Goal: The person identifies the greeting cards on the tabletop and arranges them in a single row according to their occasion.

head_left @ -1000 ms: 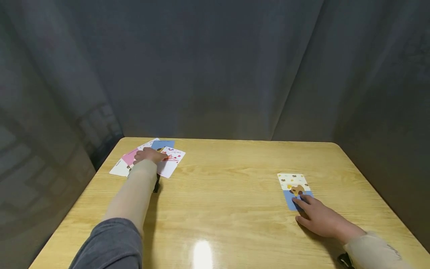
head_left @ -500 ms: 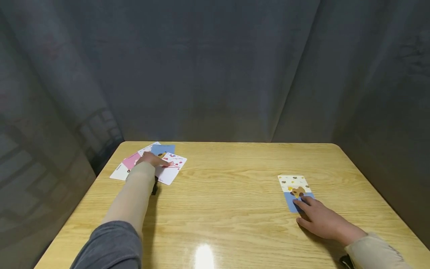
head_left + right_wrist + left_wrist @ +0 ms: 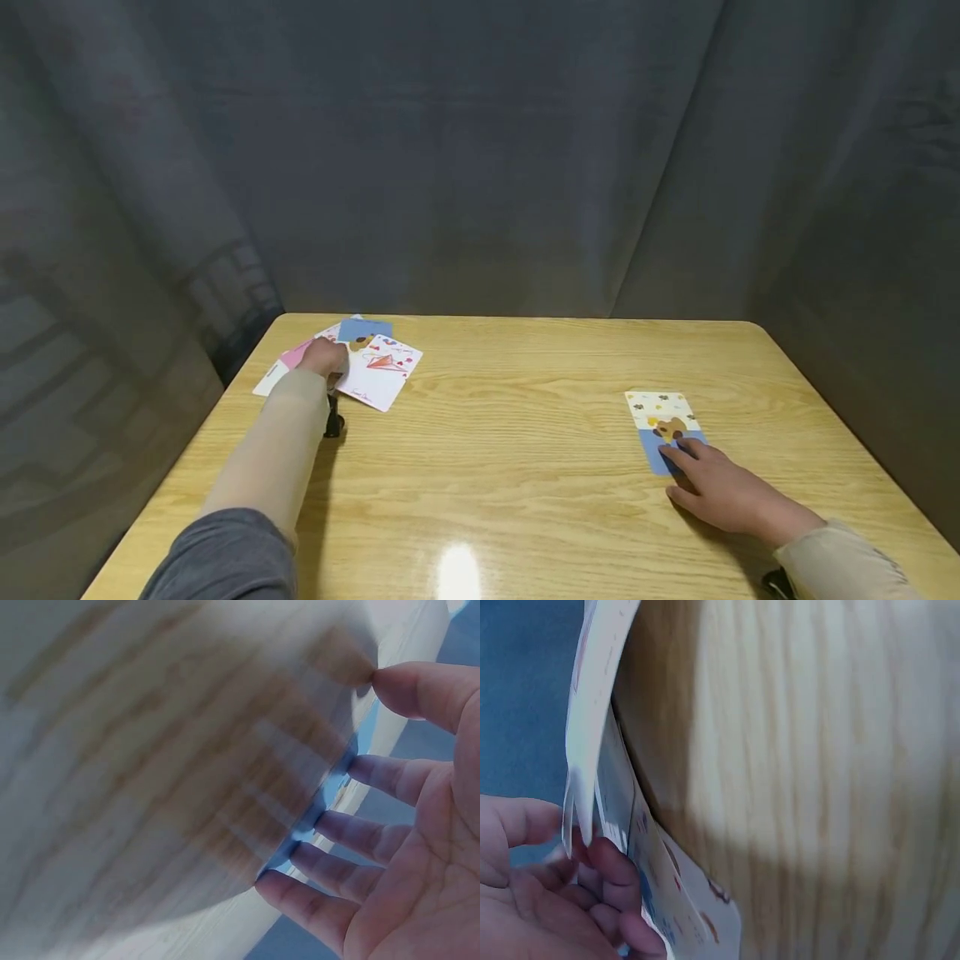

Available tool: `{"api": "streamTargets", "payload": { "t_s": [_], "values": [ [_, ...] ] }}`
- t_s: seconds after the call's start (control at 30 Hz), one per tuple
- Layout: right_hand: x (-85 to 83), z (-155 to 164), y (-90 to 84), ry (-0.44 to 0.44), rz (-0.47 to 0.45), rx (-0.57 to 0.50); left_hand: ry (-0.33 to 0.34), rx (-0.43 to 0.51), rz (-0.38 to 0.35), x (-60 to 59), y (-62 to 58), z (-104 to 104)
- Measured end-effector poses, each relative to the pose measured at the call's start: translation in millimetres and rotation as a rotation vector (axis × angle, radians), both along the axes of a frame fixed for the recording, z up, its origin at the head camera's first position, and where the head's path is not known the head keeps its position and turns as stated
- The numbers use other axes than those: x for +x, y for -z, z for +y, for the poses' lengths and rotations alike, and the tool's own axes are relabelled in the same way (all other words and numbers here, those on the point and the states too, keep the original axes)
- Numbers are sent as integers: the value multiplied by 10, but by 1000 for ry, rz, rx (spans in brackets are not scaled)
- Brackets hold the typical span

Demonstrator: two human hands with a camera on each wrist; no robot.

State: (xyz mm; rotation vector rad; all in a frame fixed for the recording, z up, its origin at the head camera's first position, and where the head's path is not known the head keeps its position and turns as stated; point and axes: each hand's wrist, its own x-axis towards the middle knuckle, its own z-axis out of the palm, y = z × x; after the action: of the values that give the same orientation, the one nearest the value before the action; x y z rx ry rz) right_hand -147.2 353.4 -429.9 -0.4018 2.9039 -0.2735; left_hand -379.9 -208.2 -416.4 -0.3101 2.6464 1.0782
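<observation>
On the table [image 3: 525, 433], one card [image 3: 663, 429] under right hand [image 3: 720, 492]

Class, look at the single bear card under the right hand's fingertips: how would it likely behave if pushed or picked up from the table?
The bear card lies flat on a glossy table, so it would probably slide easily under the right hand. Being thin, it likely bends and weighs little. Its flat edge looks hard to lift without dragging it.
</observation>
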Motion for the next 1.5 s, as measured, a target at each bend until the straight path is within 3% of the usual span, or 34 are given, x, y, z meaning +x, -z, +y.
{"api": "streamTargets", "payload": {
  "t_s": [0.33,0.5,0.63,0.77,0.87,0.97,1.07,1.17,1.3,1.4,1.5],
  "values": [
    [-63,91,35,37,-7,-40,-80,142,159,42,-12,-179],
    [-40,103,17,43,36,-46,-187,174,282,82,-59,-219],
    [-17,92,0,62,60,-47,-279,252,343,82,-73,-253],
    [9,77,-4,60,67,-44,-307,368,324,85,-48,-283],
    [13,69,-2,46,87,-33,-264,446,256,102,-19,-303],
    [14,62,5,40,97,-27,-203,476,190,126,-7,-325],
    [19,61,10,40,100,-26,-190,457,210,151,-21,-326],
    [25,64,15,41,98,-29,-242,436,324,186,-63,-284],
    [35,63,23,42,93,-27,-283,349,588,253,-164,-147],
    [35,70,23,39,91,-23,-240,276,766,285,-281,28],
    [30,76,25,39,91,-23,-139,288,865,284,-410,253]
  ]
}}
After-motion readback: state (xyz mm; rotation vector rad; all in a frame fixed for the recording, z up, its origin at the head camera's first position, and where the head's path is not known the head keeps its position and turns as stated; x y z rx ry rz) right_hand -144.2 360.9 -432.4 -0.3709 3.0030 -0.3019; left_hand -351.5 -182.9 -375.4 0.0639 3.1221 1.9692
